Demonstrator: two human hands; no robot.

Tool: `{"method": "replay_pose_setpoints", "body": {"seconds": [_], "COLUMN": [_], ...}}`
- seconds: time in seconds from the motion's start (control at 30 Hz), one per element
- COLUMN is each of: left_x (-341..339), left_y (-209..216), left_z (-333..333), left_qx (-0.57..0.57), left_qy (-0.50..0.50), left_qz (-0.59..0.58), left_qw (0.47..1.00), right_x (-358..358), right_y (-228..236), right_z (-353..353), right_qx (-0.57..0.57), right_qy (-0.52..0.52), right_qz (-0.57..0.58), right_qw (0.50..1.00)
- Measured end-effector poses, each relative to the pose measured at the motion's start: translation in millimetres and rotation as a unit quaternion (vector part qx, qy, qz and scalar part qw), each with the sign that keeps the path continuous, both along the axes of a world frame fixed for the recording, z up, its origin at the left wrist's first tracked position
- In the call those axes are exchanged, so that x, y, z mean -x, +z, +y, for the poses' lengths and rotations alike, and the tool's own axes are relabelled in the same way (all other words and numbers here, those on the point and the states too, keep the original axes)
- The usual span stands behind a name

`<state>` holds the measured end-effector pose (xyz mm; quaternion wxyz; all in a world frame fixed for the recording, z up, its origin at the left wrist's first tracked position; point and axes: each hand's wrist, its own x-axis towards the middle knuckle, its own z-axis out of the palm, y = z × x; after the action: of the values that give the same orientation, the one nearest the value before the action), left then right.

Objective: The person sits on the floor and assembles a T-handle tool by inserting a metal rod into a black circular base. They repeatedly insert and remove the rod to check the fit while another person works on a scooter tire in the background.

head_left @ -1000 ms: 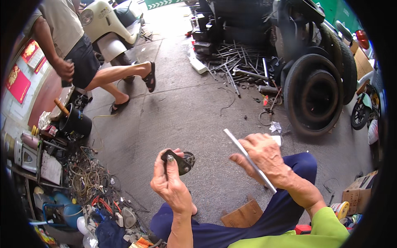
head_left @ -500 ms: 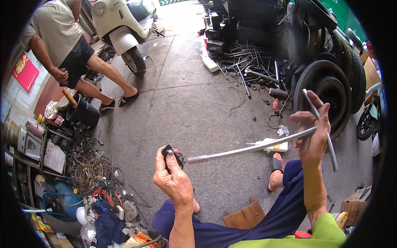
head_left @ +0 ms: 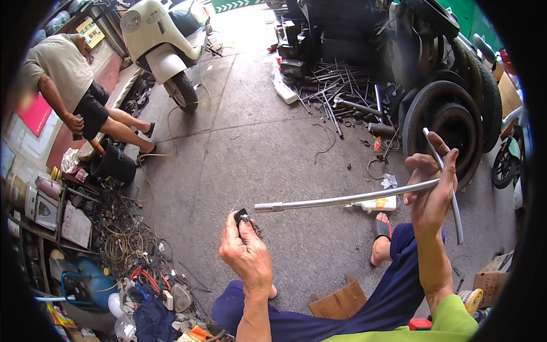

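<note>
My left hand [head_left: 249,253] pinches a small black part [head_left: 239,219] between thumb and fingers, with a shiny metal bolt or stud [head_left: 245,218] sticking out of it. The part's underside is hidden by my fingers. In my right hand [head_left: 431,194] is a long silver T-handle socket wrench [head_left: 342,200]; its crossbar lies across my palm and fingers, and its shaft runs left, nearly level. Just above and to the right of the bolt is the socket end [head_left: 269,207], apart from it by a small gap.
A wooden stool [head_left: 339,300] stands between my legs. Cables and clutter [head_left: 128,245] line the left side. At far left a co-worker [head_left: 68,74] bends at a black bucket [head_left: 114,165]. Beyond are a scooter [head_left: 165,51], a metal rod pile [head_left: 342,91] and tyres [head_left: 444,125].
My left hand has shifted slightly right and down with the black part. The wrench's socket end has swung up. The co-worker has bent lower and now grips the handle in the bucket.
</note>
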<state>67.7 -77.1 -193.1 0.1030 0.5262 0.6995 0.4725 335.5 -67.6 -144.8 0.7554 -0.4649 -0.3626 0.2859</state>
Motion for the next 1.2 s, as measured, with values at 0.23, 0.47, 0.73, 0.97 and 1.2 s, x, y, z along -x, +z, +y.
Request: {"method": "replay_pose_setpoints", "body": {"seconds": [0.23, 0.47, 0.73, 0.97, 1.2], "left_x": [-6.0, -4.6, -4.0, 10.1, 30.7], "left_y": [3.4, -5.7, -3.6, -7.2, 1.7], "left_z": [1.0, 2.0, 2.4, 5.3, 2.8], "left_qx": [0.025, 0.011, 0.025, -0.015, -0.029], "left_qy": [-0.025, -0.024, -0.019, 0.024, 0.091], "left_qz": [-0.052, -0.055, -0.038, -0.030, 0.045], "left_qw": [0.998, 0.998, 0.999, 0.999, 0.994], "right_x": [13.0, 15.7, 13.1, 12.7, -14.7], "right_y": [1.8, -0.1, -2.4, -1.5, -9.3], "right_z": [-6.2, -7.4, -11.1, -9.8, -8.1], "right_qx": [0.001, -0.004, -0.023, -0.028, 0.134], "right_qy": [-0.003, 0.011, 0.038, 0.135, 0.327], "right_qz": [-0.048, -0.058, -0.064, -0.182, -0.354], "right_qw": [0.999, 0.998, 0.997, 0.974, 0.866]}}
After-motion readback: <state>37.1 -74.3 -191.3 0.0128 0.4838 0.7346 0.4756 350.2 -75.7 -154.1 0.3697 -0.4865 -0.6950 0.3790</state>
